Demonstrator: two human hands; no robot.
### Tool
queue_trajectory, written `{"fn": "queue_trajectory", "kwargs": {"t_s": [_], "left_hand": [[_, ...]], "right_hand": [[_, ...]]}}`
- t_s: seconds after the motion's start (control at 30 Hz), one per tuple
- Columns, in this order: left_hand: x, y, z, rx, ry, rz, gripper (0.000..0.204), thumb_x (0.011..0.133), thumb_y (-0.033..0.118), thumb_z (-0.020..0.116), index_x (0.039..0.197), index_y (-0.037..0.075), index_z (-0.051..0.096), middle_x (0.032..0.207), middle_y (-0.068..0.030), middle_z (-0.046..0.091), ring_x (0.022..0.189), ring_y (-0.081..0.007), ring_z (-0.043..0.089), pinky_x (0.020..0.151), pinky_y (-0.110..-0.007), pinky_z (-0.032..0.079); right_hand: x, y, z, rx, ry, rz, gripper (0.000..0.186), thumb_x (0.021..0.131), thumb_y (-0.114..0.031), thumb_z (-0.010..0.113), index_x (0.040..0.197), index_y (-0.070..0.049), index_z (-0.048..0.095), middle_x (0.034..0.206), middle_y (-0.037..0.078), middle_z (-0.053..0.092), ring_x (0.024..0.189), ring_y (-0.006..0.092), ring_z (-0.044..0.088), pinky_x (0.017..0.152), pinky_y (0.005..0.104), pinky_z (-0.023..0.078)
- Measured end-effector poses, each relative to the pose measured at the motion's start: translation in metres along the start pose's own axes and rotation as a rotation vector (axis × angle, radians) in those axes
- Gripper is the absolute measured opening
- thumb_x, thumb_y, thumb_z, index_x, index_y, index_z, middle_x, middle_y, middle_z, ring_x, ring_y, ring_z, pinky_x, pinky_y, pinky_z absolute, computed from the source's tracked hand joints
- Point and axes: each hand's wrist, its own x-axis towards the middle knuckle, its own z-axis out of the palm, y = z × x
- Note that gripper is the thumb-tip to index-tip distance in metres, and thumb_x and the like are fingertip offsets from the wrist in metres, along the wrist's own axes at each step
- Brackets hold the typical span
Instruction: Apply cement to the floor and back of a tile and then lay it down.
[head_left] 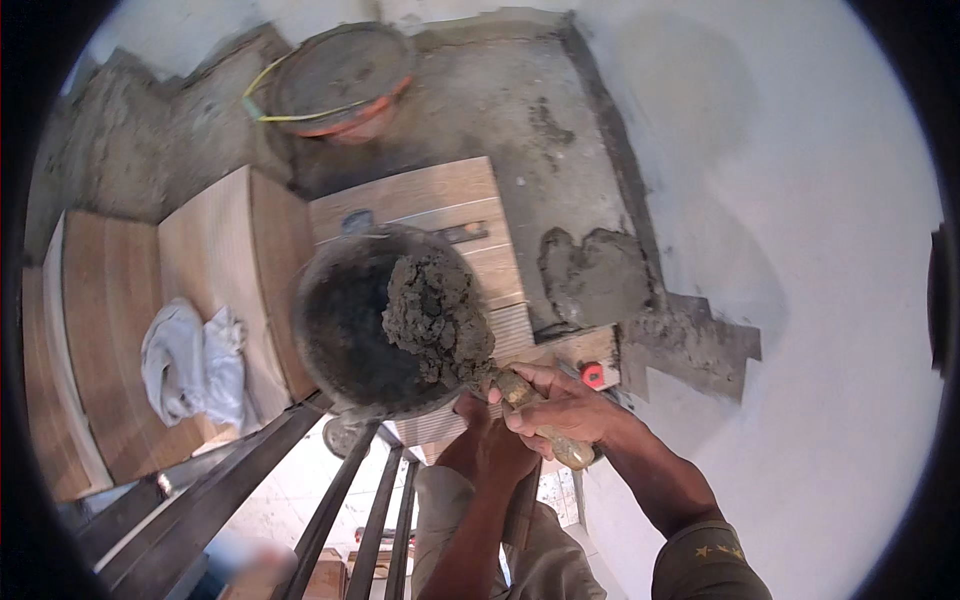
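Observation:
A trowel (572, 453) with a worn, rounded handle is gripped in my right hand (560, 405), at the bucket's near right side. Its blade is buried under a heap of wet grey mortar (435, 315), which sits over the right part of a dark bucket (318, 350). Lower down, my left hand (490, 447) is at the bucket's near rim, with its fingers curled against it and partly hidden. Inside, the bucket is dark and smeared with grey.
Wood-look tiled steps (120, 340) descend at left, with a white cloth (195, 365) on them. Dark metal railings (225, 480) stand nearby. An orange-rimmed mortar bucket (345, 80) stands farther off. Spread mortar (595, 275) and a red tape measure (592, 375) lie by the right wall.

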Motion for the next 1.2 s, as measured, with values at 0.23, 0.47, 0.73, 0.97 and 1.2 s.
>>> {"fn": "queue_trajectory", "kwargs": {"t_s": [0.23, 0.47, 0.73, 0.97, 1.2], "left_hand": [[0.001, -0.002, 0.019, 0.256, 0.131, -0.331, 0.099, 0.084, 0.073, 0.064, 0.153, 0.005, 0.045, 0.136, -0.0286, 0.062, 0.128, -0.0442, 0.059, 0.110, -0.050, 0.045], [0.003, 0.001, 0.023, 0.201, 0.198, -0.419, 0.099, 0.082, 0.071, 0.068, 0.152, 0.005, 0.045, 0.138, -0.0285, 0.060, 0.128, -0.0436, 0.059, 0.111, -0.050, 0.044], [-0.001, 0.010, 0.024, 0.313, 0.200, -0.409, 0.099, 0.081, 0.070, 0.069, 0.152, 0.005, 0.045, 0.139, -0.0277, 0.060, 0.129, -0.0431, 0.058, 0.112, -0.050, 0.042], [0.000, 0.014, 0.027, 0.263, 0.205, -0.386, 0.097, 0.080, 0.067, 0.073, 0.149, 0.004, 0.048, 0.140, -0.0268, 0.060, 0.129, -0.0419, 0.058, 0.111, -0.049, 0.042], [-0.009, -0.001, 0.033, 0.230, 0.259, -0.271, 0.076, 0.087, 0.057, 0.071, 0.143, 0.007, 0.053, 0.121, -0.0224, 0.068, 0.107, -0.0377, 0.069, 0.094, -0.047, 0.054]], "right_hand": [[-0.074, 0.002, -0.055, -0.202, 0.352, -0.315, 0.041, 0.089, -0.001, 0.067, 0.128, 0.000, 0.054, 0.082, 0.006, 0.060, 0.056, 0.0142, 0.060, 0.054, 0.0286, 0.051], [0.019, 0.103, -0.186, -1.094, 1.123, -0.399, 0.049, 0.088, -0.016, 0.066, 0.132, 0.001, 0.053, 0.107, 0.022, 0.069, 0.090, 0.0368, 0.070, 0.080, 0.0489, 0.057], [0.079, 0.158, -0.194, -1.158, 1.361, -0.549, 0.056, 0.087, -0.021, 0.063, 0.135, 0.000, 0.045, 0.110, 0.030, 0.062, 0.094, 0.0520, 0.065, 0.081, 0.0598, 0.053], [0.063, 0.132, -0.198, -1.190, 1.209, -0.358, 0.047, 0.087, -0.021, 0.067, 0.122, -0.001, 0.045, 0.106, 0.031, 0.065, 0.095, 0.0532, 0.064, 0.082, 0.0602, 0.052], [0.058, 0.130, -0.197, -1.138, 1.167, -0.291, 0.040, 0.087, -0.022, 0.067, 0.114, -0.001, 0.046, 0.099, 0.031, 0.066, 0.095, 0.0536, 0.064, 0.083, 0.0584, 0.051]]}}
